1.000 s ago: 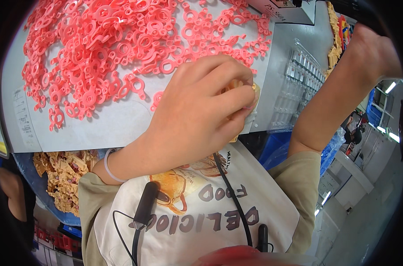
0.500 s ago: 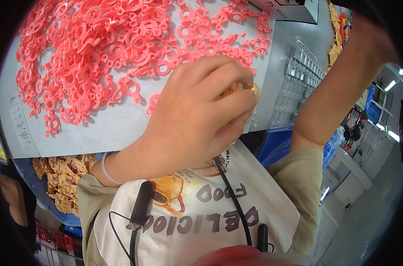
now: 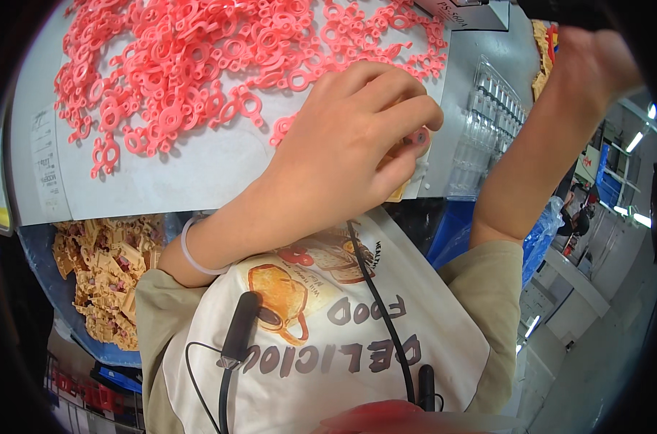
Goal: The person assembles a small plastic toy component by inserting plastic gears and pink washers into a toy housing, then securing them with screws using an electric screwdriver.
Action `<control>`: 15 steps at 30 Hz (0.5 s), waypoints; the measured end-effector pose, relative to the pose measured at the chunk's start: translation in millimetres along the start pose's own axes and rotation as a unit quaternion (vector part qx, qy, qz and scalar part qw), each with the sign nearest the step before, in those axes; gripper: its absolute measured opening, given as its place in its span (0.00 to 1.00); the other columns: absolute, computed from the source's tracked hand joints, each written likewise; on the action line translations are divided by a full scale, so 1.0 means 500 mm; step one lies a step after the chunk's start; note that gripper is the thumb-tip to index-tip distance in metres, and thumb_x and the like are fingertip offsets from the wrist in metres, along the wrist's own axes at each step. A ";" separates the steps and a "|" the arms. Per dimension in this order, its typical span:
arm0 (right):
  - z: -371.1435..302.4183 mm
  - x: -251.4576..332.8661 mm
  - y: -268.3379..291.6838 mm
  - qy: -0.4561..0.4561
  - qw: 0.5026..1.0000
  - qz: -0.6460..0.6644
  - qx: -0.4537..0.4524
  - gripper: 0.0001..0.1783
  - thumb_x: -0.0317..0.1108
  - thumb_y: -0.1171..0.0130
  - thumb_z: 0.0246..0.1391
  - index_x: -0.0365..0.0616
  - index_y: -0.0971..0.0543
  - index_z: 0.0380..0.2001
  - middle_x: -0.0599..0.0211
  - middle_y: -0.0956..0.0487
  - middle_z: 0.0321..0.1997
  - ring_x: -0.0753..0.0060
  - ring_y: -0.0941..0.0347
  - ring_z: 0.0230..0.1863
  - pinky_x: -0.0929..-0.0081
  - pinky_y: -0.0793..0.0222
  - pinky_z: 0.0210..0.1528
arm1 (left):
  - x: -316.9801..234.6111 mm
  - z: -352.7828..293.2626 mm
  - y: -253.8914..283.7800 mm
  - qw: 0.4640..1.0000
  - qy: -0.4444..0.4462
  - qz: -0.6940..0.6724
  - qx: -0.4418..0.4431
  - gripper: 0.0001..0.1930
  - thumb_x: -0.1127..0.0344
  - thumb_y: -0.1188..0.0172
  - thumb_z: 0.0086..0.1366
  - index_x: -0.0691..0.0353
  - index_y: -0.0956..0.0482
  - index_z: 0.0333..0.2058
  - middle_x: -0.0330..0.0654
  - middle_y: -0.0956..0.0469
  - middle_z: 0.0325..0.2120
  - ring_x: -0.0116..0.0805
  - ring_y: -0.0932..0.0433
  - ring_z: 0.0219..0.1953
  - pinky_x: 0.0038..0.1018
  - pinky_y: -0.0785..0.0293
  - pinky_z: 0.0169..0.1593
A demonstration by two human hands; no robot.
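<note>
The left hand (image 3: pixel 350 152) is seen curled over the near edge of the white sheet (image 3: pixel 198 173), fingers bent inward and closed on a small tan plastic part (image 3: pixel 408 155); only slivers of the part are visible past the fingertips, at the right side of the hand and just below it, so its long axis cannot be told; a small dark round spot is noted on the exposed face beside the index fingertip; the part lies directly under and to the right of the palm, touching the fingers, at the sheet's right near corner. The right hand (image 3: pixel 596 61) is raised well apart toward the upper right rim, blurred; whether it is clenched or released cannot be told; the left hand is plainly the nearer of the two to the tan part. A heap of pink plastic ring-and-loop pieces (image 3: pixel 220 65) is spread across the far half of the sheet, glossy, thin, tangled; the nearest of them lie just beyond the knuckles. A clear ribbed plastic tray (image 3: pixel 487 123) is recorded just right of the sheet, on the grey table (image 3: pixel 480 50). A blue bin (image 3: pixel 61 318) of tan angular parts (image 3: pixel 108 267) stands below the sheet, on the left side; a pale bracelet (image 3: pixel 194 249) is worn at the left wrist.
</note>
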State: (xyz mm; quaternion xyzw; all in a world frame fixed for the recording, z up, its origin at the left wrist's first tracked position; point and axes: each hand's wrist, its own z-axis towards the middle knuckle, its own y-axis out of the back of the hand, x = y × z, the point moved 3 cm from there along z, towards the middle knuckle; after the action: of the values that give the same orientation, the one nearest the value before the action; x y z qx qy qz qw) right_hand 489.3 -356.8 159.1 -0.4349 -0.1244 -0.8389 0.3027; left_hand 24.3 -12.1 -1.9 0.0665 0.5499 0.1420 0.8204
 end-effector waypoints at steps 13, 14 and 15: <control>-0.348 0.138 -0.707 -0.034 0.996 -0.040 -0.070 0.07 0.36 0.46 0.51 0.49 0.32 0.25 0.72 0.33 0.25 0.78 0.36 0.23 0.74 0.39 0.30 | 0.000 0.006 -0.001 1.000 -0.008 0.023 -0.001 0.08 0.69 0.33 0.55 0.59 0.20 0.35 0.39 0.22 0.41 0.42 0.26 0.47 0.37 0.31 0.52; -0.356 0.137 -0.709 -0.036 0.993 -0.065 -0.093 0.06 0.35 0.46 0.51 0.49 0.32 0.26 0.71 0.33 0.25 0.77 0.36 0.23 0.74 0.39 0.29 | -0.001 0.006 -0.001 1.000 -0.011 0.027 0.000 0.08 0.69 0.33 0.55 0.59 0.20 0.35 0.39 0.22 0.41 0.42 0.26 0.47 0.37 0.32 0.52; -0.359 0.136 -0.709 -0.036 0.993 -0.064 -0.094 0.06 0.35 0.46 0.51 0.49 0.32 0.26 0.71 0.33 0.25 0.77 0.36 0.23 0.74 0.39 0.29 | -0.001 0.006 -0.001 1.000 -0.010 0.027 0.000 0.08 0.69 0.33 0.55 0.59 0.20 0.35 0.39 0.22 0.41 0.42 0.26 0.47 0.37 0.32 0.52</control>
State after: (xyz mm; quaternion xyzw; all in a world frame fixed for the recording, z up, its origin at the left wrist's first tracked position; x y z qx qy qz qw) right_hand 123.6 -190.1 127.3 -0.4827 -0.0837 -0.8483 0.2011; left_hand 26.8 -12.6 -0.6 0.0829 0.5394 0.1631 0.8220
